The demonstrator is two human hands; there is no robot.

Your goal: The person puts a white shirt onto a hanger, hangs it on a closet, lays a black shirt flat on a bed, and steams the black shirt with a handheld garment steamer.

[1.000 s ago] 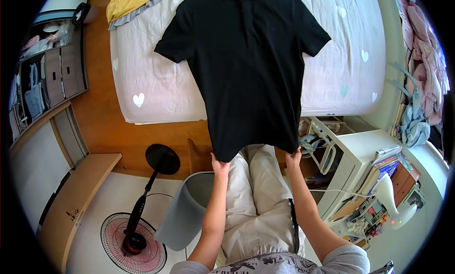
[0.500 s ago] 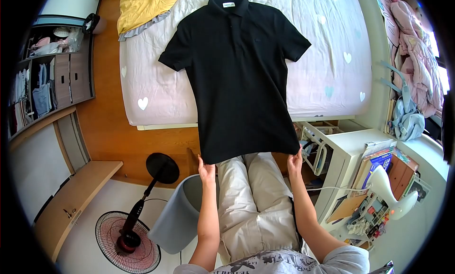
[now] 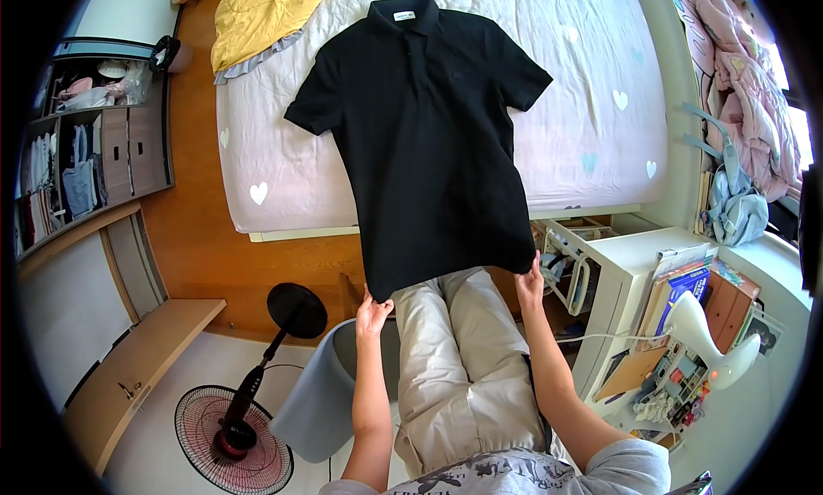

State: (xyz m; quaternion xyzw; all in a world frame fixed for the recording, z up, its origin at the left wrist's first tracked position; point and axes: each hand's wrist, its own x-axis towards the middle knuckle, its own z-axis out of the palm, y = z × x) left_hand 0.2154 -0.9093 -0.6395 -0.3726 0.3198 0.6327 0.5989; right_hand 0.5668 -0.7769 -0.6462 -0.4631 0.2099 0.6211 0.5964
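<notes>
A black short-sleeved polo shirt (image 3: 433, 152) lies front side up, its collar and sleeves spread on the bed (image 3: 591, 144). The lower part hangs past the bed's edge toward me. My left hand (image 3: 374, 313) pinches the hem's left corner. At the hem's right corner, my right hand (image 3: 530, 281) is closed on the fabric, its fingertips partly hidden. Between the two hands the hem is held up over my lap, sagging slightly.
A grey bin (image 3: 321, 392) stands by my left forearm, with a black and pink fan (image 3: 233, 435) beyond it. To the right are an open drawer (image 3: 570, 268) and a white desk lamp (image 3: 716, 345). A yellow blanket (image 3: 261, 24) lies on the bed's far left corner.
The left hem corner has dropped slightly toward me, while the right corner has moved a little left and up with my right hand. The hem now slants more.
</notes>
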